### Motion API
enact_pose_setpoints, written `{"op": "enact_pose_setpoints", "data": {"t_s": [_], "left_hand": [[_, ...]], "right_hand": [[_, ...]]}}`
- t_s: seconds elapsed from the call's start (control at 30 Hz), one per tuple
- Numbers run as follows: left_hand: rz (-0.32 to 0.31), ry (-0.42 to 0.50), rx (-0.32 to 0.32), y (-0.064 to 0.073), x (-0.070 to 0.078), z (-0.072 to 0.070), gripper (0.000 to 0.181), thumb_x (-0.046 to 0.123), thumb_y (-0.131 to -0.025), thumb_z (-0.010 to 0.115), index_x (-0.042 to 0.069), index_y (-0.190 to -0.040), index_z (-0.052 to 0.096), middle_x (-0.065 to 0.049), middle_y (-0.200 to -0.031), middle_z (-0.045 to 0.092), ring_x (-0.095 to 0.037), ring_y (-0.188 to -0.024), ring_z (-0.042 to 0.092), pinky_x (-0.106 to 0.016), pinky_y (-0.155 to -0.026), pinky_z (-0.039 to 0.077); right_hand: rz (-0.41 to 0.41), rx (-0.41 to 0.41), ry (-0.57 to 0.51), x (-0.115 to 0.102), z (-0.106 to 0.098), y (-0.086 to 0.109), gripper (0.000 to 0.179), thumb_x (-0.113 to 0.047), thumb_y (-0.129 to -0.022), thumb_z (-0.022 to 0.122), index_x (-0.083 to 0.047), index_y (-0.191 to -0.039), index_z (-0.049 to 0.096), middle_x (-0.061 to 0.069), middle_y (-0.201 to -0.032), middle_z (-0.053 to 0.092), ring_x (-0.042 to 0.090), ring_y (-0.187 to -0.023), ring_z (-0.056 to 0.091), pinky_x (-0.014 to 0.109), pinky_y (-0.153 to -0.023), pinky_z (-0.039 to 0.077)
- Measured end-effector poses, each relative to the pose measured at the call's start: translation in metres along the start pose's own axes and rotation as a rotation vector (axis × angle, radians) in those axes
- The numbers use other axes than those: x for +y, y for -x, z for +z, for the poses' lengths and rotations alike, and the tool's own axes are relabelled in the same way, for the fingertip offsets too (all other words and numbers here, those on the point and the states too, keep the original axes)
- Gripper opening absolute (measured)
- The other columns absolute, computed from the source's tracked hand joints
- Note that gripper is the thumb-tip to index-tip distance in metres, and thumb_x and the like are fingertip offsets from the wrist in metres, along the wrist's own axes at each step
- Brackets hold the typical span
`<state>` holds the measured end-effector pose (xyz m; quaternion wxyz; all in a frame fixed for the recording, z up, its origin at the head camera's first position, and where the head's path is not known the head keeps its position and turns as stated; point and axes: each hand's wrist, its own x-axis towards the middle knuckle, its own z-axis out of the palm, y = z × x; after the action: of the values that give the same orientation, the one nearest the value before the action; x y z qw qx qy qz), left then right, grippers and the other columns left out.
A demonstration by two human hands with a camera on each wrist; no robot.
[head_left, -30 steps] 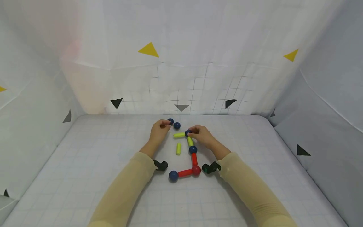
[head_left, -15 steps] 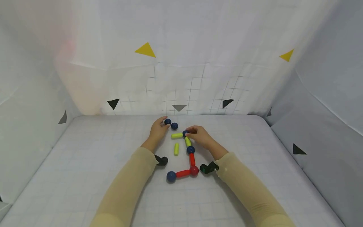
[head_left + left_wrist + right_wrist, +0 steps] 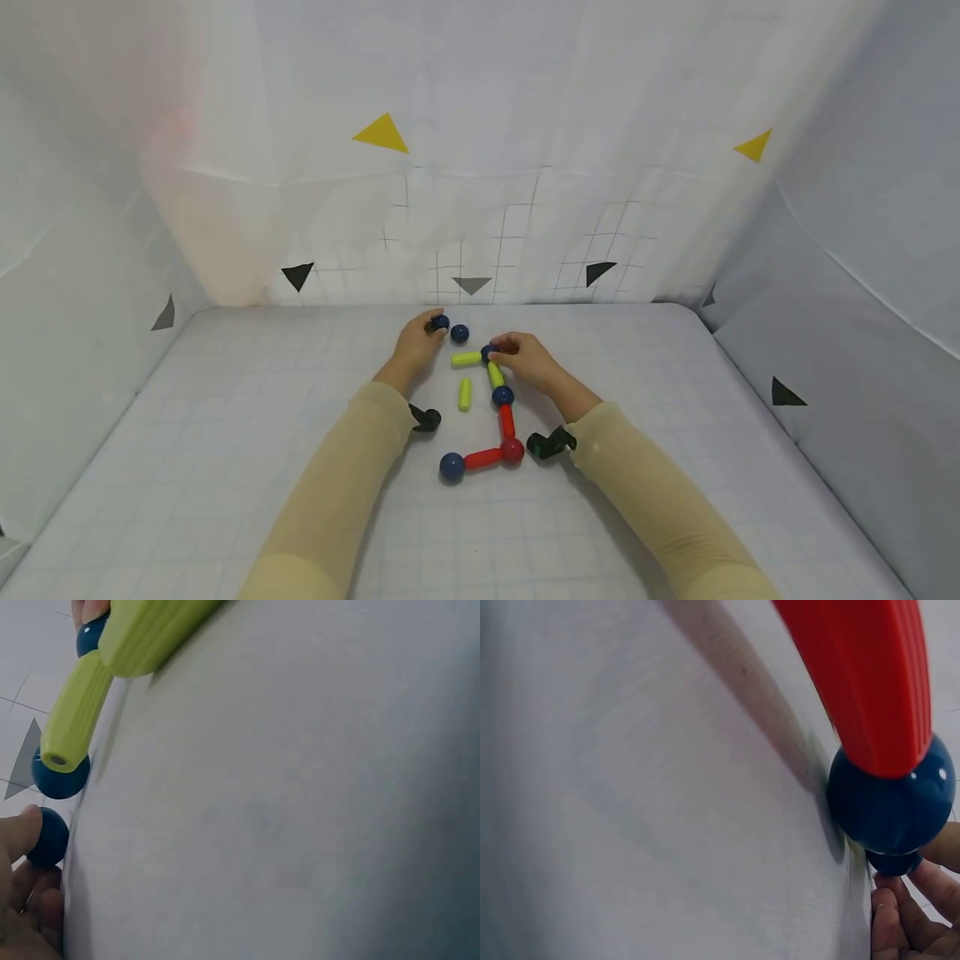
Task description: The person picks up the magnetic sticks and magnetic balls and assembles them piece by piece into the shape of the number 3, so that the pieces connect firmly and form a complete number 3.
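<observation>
In the head view my left hand [image 3: 417, 346] grips a dark blue ball [image 3: 441, 322] at the table's far side; the left wrist view shows thumb and fingers around this ball [image 3: 49, 838]. Beside it lies another blue ball [image 3: 460, 333]. My right hand [image 3: 528, 358] pinches the blue corner ball [image 3: 489, 353] of a chain. From that corner one yellow-green rod [image 3: 467, 358] points left, and a second rod [image 3: 496, 374] runs to a blue ball [image 3: 503, 396]. Beyond follow a red rod [image 3: 507, 422], a red ball [image 3: 512, 451], another red rod [image 3: 482, 458] and a blue end ball [image 3: 452, 467].
A loose yellow-green rod [image 3: 465, 395] lies inside the bend of the chain. Dark wrist devices stick out from the left sleeve [image 3: 426, 419] and the right sleeve [image 3: 551, 443]. White walls with triangle marks enclose the gridded white table [image 3: 480, 542].
My left hand has reached around the farthest blue ball, its fingers first spreading, then closing on it. The ball has shifted slightly left. My right hand keeps its pinch; the view has turned a little.
</observation>
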<state>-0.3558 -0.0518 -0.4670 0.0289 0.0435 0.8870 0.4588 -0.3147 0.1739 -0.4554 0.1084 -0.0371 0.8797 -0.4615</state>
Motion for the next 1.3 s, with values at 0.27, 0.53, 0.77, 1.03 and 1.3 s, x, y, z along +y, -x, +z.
{"op": "enact_pose_setpoints", "data": {"t_s": [0.27,0.53,0.77,1.03,1.3], "left_hand": [[0.001,0.081,0.083,-0.001,-0.003,0.001,0.037,0.018,-0.098,0.066,0.011,-0.133,0.058,-0.011,-0.133,0.059,-0.026,-0.125,0.054,-0.04,-0.108,0.039],[0.0,0.084,0.088,0.002,-0.002,-0.002,0.033,0.016,-0.098,0.065,0.009,-0.13,0.059,-0.012,-0.13,0.06,-0.026,-0.123,0.053,-0.041,-0.108,0.04],[-0.016,0.064,0.022,0.007,-0.006,-0.013,0.036,0.018,-0.099,0.065,0.01,-0.134,0.06,-0.01,-0.135,0.058,-0.026,-0.125,0.052,-0.041,-0.109,0.04],[0.012,0.022,-0.116,0.019,-0.008,-0.029,0.036,0.022,-0.097,0.068,0.012,-0.131,0.064,-0.009,-0.132,0.062,-0.027,-0.123,0.056,-0.042,-0.107,0.041],[-0.001,0.001,-0.21,0.027,-0.01,-0.033,0.034,0.027,-0.095,0.071,0.014,-0.126,0.066,-0.006,-0.122,0.064,-0.024,-0.112,0.058,-0.041,-0.101,0.045]], "right_hand": [[0.01,-0.001,-0.008,0.0,0.0,-0.001,0.037,-0.024,-0.097,0.069,-0.011,-0.13,0.063,0.009,-0.124,0.063,0.024,-0.115,0.057,0.041,-0.101,0.047],[-0.005,0.006,-0.01,0.001,0.002,-0.003,0.036,-0.024,-0.096,0.069,-0.011,-0.129,0.064,0.008,-0.123,0.063,0.024,-0.114,0.056,0.04,-0.1,0.047],[-0.011,0.008,0.005,0.004,0.003,-0.004,0.036,-0.025,-0.096,0.069,-0.011,-0.129,0.064,0.008,-0.123,0.064,0.024,-0.113,0.057,0.04,-0.099,0.048],[-0.014,0.014,0.01,0.005,0.004,-0.005,0.035,-0.025,-0.096,0.069,-0.012,-0.128,0.064,0.008,-0.122,0.063,0.024,-0.112,0.057,0.04,-0.098,0.048],[-0.008,0.011,0.017,0.004,0.003,-0.005,0.036,-0.027,-0.096,0.069,-0.012,-0.129,0.064,0.008,-0.123,0.063,0.025,-0.113,0.056,0.04,-0.099,0.048]]}}
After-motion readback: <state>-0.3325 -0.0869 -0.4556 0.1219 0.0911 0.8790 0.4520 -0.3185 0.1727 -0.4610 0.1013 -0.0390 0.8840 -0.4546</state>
